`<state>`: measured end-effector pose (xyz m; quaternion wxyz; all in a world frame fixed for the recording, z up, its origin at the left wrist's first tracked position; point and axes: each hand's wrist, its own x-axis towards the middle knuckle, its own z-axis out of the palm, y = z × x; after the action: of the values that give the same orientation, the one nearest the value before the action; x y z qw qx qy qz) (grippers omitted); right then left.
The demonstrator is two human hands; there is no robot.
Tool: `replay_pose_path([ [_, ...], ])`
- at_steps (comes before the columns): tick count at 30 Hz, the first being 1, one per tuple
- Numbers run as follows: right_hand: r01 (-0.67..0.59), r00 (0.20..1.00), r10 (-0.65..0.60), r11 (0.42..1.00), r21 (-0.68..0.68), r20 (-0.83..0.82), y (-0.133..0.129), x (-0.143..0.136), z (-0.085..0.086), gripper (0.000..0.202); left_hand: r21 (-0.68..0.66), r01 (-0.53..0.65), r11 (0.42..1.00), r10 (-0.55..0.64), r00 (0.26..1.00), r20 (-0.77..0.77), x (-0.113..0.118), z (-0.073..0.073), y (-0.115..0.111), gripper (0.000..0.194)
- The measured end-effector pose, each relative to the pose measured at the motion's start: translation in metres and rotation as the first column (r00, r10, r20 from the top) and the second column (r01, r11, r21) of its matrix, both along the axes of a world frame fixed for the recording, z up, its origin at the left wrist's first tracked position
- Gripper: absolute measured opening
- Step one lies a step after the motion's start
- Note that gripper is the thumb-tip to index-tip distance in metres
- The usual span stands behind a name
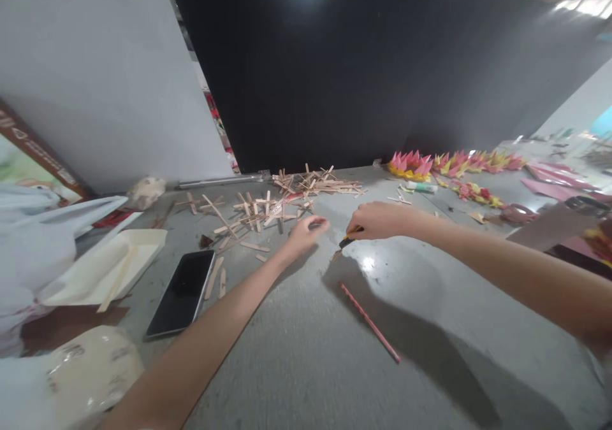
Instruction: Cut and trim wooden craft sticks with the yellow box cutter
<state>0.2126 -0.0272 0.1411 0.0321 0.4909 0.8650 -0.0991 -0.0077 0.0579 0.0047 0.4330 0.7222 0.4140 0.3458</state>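
My right hand (375,220) is closed around a craft knife (351,237) with a black and yellow handle. The knife points down, its tip near a small wooden piece (336,255) on the grey tabletop. To its left, my left hand (306,234) hovers over or rests on the table, fingers loosely curved with a gap and nothing visible between them. A pile of wooden craft sticks (261,212) lies just beyond my left hand. Nearer to me, a thin red patterned stick (369,322), perhaps a straw, lies at a slant.
Left of my forearm are a smartphone (184,293), a cream tray (143,251) holding a wooden stick, and plastic bags (33,239). Pink and yellow folded-paper pieces (411,165) and a glue stick (423,188) lie at the back right. A black panel (335,67) rises behind.
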Motion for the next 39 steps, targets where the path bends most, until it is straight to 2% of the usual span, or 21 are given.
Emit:
replay_pose_path([
  [1, 0.021, 0.999, -0.020, 1.000, 0.021, -0.045, -0.003, 0.004, -0.004, 0.027, -0.042, -0.117, 0.992, 0.122, 0.985, 0.123, 0.001, -0.004, 0.003, 0.031],
  [3, 0.078, 0.991, -0.068, 0.994, 0.082, -0.116, -0.009, 0.012, -0.014, 0.030, -0.065, -0.199, 0.978, 0.208, 0.961, 0.180, 0.002, -0.009, 0.006, 0.024],
  [7, 0.241, 0.924, -0.163, 0.951, 0.193, -0.347, -0.016, 0.028, -0.049, 0.033, -0.082, -0.170, 0.982, 0.184, 0.958, 0.219, 0.003, -0.010, 0.004, 0.018],
  [9, 0.322, 0.848, -0.183, 0.923, 0.210, -0.497, -0.015, 0.034, -0.070, 0.036, -0.101, -0.147, 0.984, 0.169, 0.951, 0.258, 0.002, -0.007, 0.001, 0.019],
  [11, 0.379, 0.760, -0.151, 0.893, 0.242, -0.632, -0.012, 0.039, -0.091, 0.037, -0.096, -0.152, 0.984, 0.173, 0.949, 0.262, -0.001, -0.004, -0.001, 0.020],
  [14, 0.439, 0.677, -0.104, 0.851, 0.287, -0.729, -0.008, 0.042, -0.118, 0.035, 0.047, -0.131, 0.990, 0.125, 0.985, 0.120, -0.003, 0.001, -0.007, 0.022],
  [16, 0.498, 0.630, -0.101, 0.813, 0.301, -0.770, -0.006, 0.044, -0.131, 0.035, 0.203, -0.037, 0.978, 0.051, 0.997, -0.063, -0.002, 0.005, -0.015, 0.022],
  [18, 0.531, 0.613, -0.106, 0.789, 0.309, -0.783, -0.006, 0.045, -0.141, 0.036, 0.297, 0.082, 0.951, -0.010, 0.971, -0.239, 0.001, 0.009, -0.023, 0.025],
  [20, 0.558, 0.606, -0.117, 0.768, 0.316, -0.787, -0.005, 0.045, -0.147, 0.038, 0.299, 0.138, 0.944, -0.026, 0.937, -0.348, 0.006, 0.015, -0.033, 0.029],
  [23, 0.579, 0.599, -0.121, 0.748, 0.324, -0.791, -0.006, 0.044, -0.151, 0.039, 0.263, 0.162, 0.951, -0.030, 0.896, -0.443, 0.011, 0.022, -0.048, 0.025],
  [28, 0.556, 0.628, -0.162, 0.777, 0.294, -0.761, -0.009, 0.044, -0.149, 0.043, 0.244, 0.198, 0.949, -0.028, 0.826, -0.562, 0.012, 0.030, -0.069, 0.012],
  [31, 0.539, 0.644, -0.205, 0.805, 0.248, -0.737, -0.010, 0.045, -0.148, 0.043, 0.348, 0.238, 0.907, 0.056, 0.749, -0.660, 0.011, 0.030, -0.077, 0.009],
  [34, 0.538, 0.641, -0.219, 0.812, 0.227, -0.736, -0.010, 0.047, -0.149, 0.041, 0.421, 0.237, 0.875, 0.161, 0.679, -0.716, 0.010, 0.029, -0.080, 0.024],
  [36, 0.539, 0.630, -0.211, 0.811, 0.225, -0.747, -0.010, 0.048, -0.150, 0.039, 0.414, 0.245, 0.877, 0.186, 0.621, -0.761, 0.010, 0.027, -0.079, 0.033],
  [39, 0.563, 0.590, -0.211, 0.800, 0.209, -0.779, -0.011, 0.046, -0.150, 0.036, 0.376, 0.249, 0.893, 0.194, 0.539, -0.819, 0.011, 0.024, -0.077, 0.034],
])
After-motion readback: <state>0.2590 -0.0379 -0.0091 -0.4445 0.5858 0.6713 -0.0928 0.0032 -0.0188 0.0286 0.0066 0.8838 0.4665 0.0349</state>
